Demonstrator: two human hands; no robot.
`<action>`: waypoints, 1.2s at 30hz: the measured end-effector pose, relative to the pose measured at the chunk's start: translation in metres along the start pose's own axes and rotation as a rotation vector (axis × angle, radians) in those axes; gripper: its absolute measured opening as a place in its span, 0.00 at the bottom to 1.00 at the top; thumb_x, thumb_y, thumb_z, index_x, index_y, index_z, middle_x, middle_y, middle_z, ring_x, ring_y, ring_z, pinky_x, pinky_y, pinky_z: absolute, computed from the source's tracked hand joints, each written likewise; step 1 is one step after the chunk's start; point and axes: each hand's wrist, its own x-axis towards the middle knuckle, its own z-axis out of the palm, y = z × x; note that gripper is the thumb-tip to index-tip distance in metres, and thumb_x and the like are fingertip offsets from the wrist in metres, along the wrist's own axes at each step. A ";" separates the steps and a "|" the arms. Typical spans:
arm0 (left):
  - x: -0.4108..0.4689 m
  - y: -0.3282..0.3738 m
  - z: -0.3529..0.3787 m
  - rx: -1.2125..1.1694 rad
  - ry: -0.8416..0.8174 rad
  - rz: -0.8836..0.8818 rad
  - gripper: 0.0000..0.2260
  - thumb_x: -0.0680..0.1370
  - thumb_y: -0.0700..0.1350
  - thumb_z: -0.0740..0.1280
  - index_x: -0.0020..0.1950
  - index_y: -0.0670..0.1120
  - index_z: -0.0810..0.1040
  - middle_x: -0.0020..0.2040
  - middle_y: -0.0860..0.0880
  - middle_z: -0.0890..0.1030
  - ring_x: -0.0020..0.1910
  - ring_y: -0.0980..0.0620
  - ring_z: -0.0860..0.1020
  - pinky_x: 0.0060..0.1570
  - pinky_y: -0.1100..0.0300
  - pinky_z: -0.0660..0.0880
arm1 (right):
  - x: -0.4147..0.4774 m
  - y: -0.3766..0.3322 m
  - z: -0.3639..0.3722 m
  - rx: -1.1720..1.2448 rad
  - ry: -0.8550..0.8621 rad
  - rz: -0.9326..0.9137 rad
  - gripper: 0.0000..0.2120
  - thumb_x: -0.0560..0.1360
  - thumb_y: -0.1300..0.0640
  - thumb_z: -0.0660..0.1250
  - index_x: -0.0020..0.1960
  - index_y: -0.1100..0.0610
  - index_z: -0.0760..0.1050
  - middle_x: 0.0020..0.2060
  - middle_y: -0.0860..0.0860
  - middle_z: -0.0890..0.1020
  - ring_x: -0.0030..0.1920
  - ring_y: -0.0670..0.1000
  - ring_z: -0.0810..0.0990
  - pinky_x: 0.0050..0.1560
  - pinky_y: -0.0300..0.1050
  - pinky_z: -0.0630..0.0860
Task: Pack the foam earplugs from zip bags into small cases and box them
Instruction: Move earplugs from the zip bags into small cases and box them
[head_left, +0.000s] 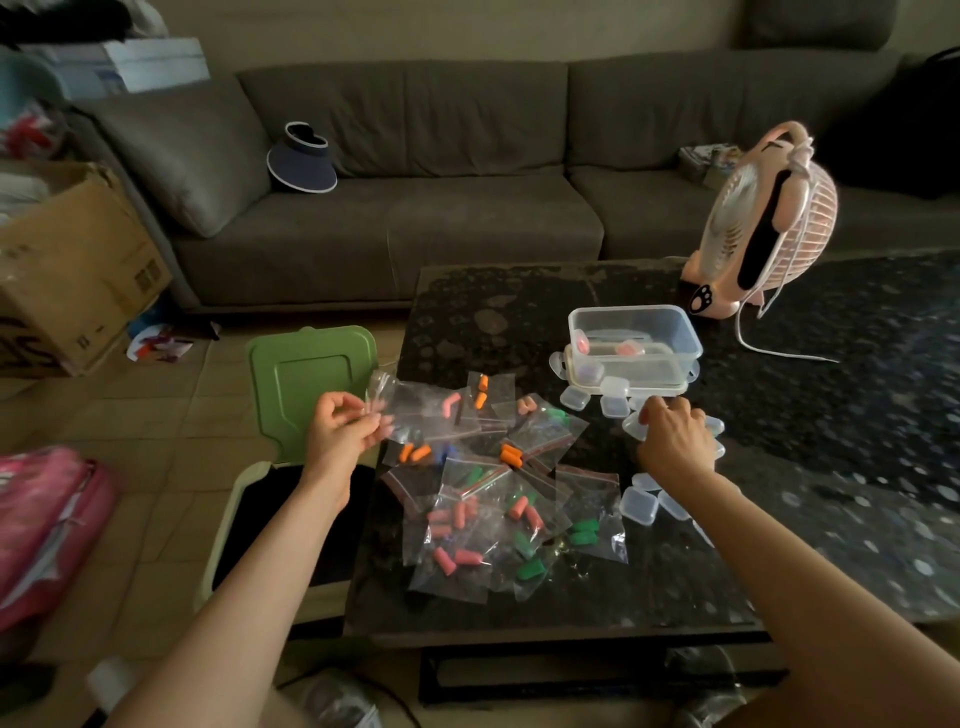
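A heap of clear zip bags (498, 499) with orange, pink and green foam earplugs lies on the dark table (519, 296). My left hand (340, 431) pinches an empty-looking clear zip bag (378, 395) at the table's left edge. My right hand (672, 436) reaches, fingers curled, onto a cluster of small clear cases (641, 504); I cannot tell whether it grips one. More small cases (613, 397) sit in front of the clear plastic box (636, 340), which holds a few filled cases.
A bin with a raised green lid (311, 384) stands left of the table. A pink desk fan (763, 218) with a white cord is at the table's far right. A grey sofa (441, 197) is behind, a cardboard box (72, 270) and pink bag (47, 525) on the left.
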 end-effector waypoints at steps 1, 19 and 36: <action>0.003 -0.003 -0.004 0.032 0.039 -0.022 0.09 0.75 0.28 0.62 0.43 0.42 0.70 0.49 0.42 0.79 0.43 0.50 0.80 0.45 0.60 0.80 | 0.000 0.000 0.001 0.001 0.003 -0.014 0.18 0.74 0.62 0.65 0.63 0.59 0.68 0.61 0.61 0.71 0.62 0.62 0.70 0.59 0.54 0.70; 0.029 -0.025 -0.032 0.038 0.389 -0.233 0.07 0.74 0.29 0.64 0.46 0.40 0.72 0.37 0.43 0.79 0.31 0.54 0.75 0.24 0.70 0.73 | -0.007 -0.022 -0.005 0.220 -0.102 -0.118 0.17 0.71 0.56 0.71 0.59 0.57 0.75 0.56 0.56 0.73 0.53 0.58 0.76 0.47 0.47 0.73; -0.004 -0.022 0.038 0.734 -0.275 0.178 0.04 0.75 0.39 0.69 0.49 0.44 0.81 0.50 0.49 0.80 0.49 0.52 0.77 0.49 0.62 0.73 | -0.018 -0.045 -0.007 0.712 -0.301 -0.275 0.12 0.73 0.56 0.71 0.55 0.58 0.77 0.46 0.52 0.80 0.37 0.47 0.82 0.40 0.38 0.80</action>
